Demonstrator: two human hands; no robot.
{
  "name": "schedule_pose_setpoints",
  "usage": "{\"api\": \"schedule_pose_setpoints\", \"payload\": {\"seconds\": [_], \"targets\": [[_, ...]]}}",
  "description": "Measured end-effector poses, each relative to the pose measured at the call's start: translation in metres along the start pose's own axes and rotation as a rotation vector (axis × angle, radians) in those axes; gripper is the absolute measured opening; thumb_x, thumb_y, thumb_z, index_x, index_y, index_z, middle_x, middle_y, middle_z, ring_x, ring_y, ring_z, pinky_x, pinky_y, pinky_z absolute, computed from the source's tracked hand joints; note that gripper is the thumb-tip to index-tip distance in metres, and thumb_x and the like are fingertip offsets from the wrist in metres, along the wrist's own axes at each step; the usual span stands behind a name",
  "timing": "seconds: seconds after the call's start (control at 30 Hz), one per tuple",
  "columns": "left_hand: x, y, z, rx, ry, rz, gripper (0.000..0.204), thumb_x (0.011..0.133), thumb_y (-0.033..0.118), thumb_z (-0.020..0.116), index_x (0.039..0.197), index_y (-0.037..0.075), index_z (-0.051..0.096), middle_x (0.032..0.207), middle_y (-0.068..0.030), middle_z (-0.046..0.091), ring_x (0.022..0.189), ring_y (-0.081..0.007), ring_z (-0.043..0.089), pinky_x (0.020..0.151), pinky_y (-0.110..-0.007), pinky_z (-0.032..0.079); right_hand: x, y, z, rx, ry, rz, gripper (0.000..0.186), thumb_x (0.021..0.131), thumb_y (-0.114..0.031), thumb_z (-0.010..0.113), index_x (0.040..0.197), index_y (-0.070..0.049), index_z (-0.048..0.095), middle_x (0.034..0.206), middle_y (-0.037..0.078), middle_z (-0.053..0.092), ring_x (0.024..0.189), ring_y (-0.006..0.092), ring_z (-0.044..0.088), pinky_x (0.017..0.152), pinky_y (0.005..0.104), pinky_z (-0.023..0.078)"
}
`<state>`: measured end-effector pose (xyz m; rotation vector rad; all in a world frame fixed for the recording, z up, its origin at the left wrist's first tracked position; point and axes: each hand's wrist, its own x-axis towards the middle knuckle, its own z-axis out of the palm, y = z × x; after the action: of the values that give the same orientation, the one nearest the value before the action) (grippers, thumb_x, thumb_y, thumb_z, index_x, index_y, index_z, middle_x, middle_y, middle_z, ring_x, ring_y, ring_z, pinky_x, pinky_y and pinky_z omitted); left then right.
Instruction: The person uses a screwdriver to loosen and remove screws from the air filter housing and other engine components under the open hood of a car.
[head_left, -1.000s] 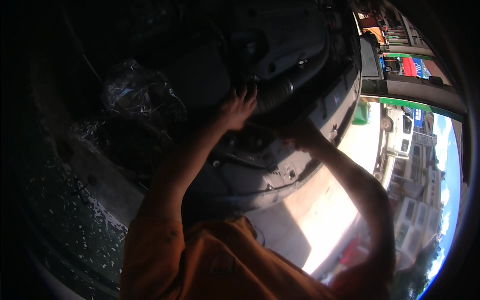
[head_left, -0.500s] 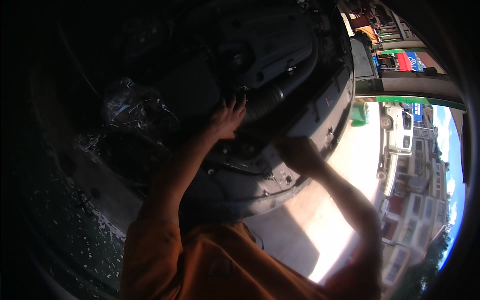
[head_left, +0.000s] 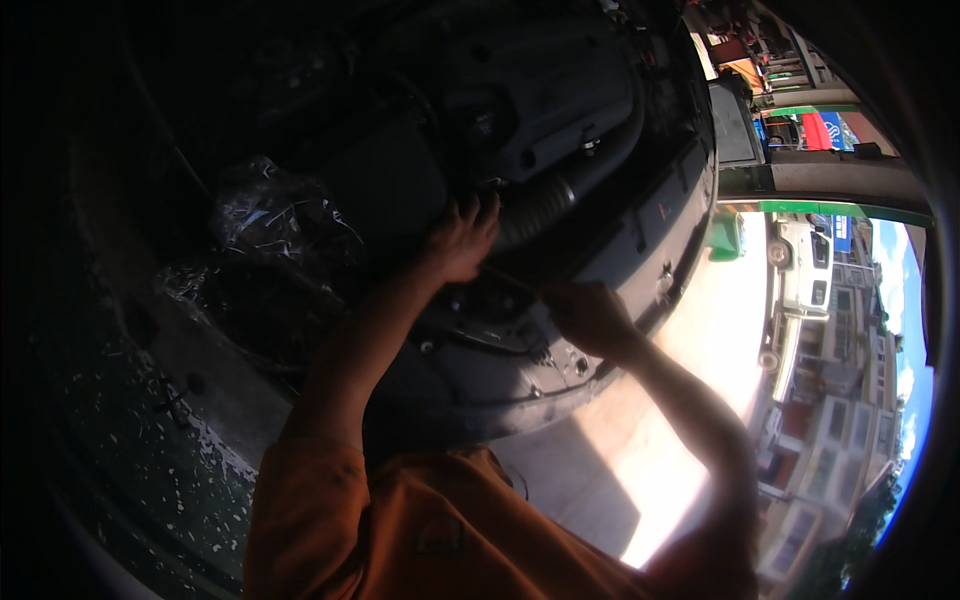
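Both my hands are inside a car's dark engine bay. My left hand [head_left: 465, 240] lies with its fingers apart beside the ribbed air intake hose [head_left: 540, 208], next to a dark box-shaped cover [head_left: 385, 185]. To its right, my right hand [head_left: 592, 318] is closed in a fist above the front edge of the bay. A thin rod-like tool [head_left: 515, 281] runs from that fist toward the left hand; its kind is unclear and its far end is lost in shadow. Below the rod sits a dark part around the headlight area [head_left: 485, 305].
Crumpled clear plastic wrap [head_left: 270, 210] lies on the left of the bay. The engine cover [head_left: 545, 95] fills the far side. Past the car's front panel [head_left: 650, 220] are sunlit ground, a green bin [head_left: 727, 237] and a white truck [head_left: 800, 265]. A speckled green surface [head_left: 170, 480] is at lower left.
My right hand has shifted slightly left, and the thin rod from its fist now shows more clearly. My left hand stays by the hose. The whole view has moved a little.
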<state>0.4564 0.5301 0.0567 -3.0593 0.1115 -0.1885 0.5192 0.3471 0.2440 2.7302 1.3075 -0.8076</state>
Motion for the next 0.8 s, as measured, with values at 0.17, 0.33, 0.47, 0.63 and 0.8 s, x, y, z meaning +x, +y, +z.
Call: {"api": "schedule_pose_setpoints", "payload": {"seconds": [0.17, 0.33, 0.47, 0.63, 0.8], "targets": [[0.000, 0.001, 0.004, -0.008, -0.012, 0.002, 0.084, 0.075, 0.058, 0.073, 0.136, 0.005, 0.055, 0.154, -0.0198, 0.035, 0.130, -0.0381, 0.045, 0.101, -0.055, 0.044, 0.003, -0.003, -0.002, -0.002, -0.059, 0.003, 0.032, 0.080, -0.013, 0.061, 0.110, -0.014, 0.071, 0.081, 0.018, 0.071, 0.076, 0.0384, 0.070, 0.069, 0.0483, 0.057], [0.002, 0.003, 0.006, -0.023, -0.049, 0.005, 0.083, 0.076, 0.056, 0.072, 0.138, 0.004, 0.053, 0.155, -0.0207, 0.033, 0.132, -0.0393, 0.043, 0.101, -0.055, 0.045, 0.016, -0.021, -0.004, -0.348, -0.241, -0.074, 0.030, 0.077, -0.011, 0.063, 0.106, -0.012, 0.070, 0.081, 0.017, 0.071, 0.077, 0.0355, 0.071, 0.068, 0.0471, 0.058], [0.003, 0.003, 0.007, -0.023, -0.030, 0.002, 0.083, 0.077, 0.056, 0.072, 0.138, 0.004, 0.053, 0.155, -0.0210, 0.032, 0.133, -0.0397, 0.043, 0.101, -0.055, 0.045, 0.023, -0.037, -0.010, -0.480, -0.275, -0.167, 0.029, 0.076, -0.012, 0.065, 0.104, -0.010, 0.069, 0.083, 0.014, 0.072, 0.077, 0.0332, 0.072, 0.066, 0.0448, 0.059], [0.001, 0.002, 0.008, -0.009, 0.010, -0.011, 0.083, 0.076, 0.058, 0.072, 0.137, 0.004, 0.054, 0.154, -0.0201, 0.035, 0.130, -0.0389, 0.046, 0.101, -0.055, 0.045, 0.016, -0.040, -0.009, -0.512, -0.154, -0.170, 0.030, 0.076, -0.014, 0.067, 0.106, -0.010, 0.067, 0.082, 0.013, 0.071, 0.074, 0.0303, 0.072, 0.061, 0.0419, 0.058], [0.000, 0.001, 0.006, -0.002, 0.028, -0.001, 0.073, 0.079, 0.049, 0.068, 0.136, 0.004, 0.055, 0.153, -0.0206, 0.036, 0.128, -0.0390, 0.047, 0.098, -0.053, 0.046, 0.011, -0.041, -0.005, -0.609, -0.153, -0.156, 0.035, 0.077, -0.016, 0.068, 0.111, -0.012, 0.066, 0.082, 0.010, 0.069, 0.071, 0.0269, 0.072, 0.057, 0.0395, 0.056]]}}
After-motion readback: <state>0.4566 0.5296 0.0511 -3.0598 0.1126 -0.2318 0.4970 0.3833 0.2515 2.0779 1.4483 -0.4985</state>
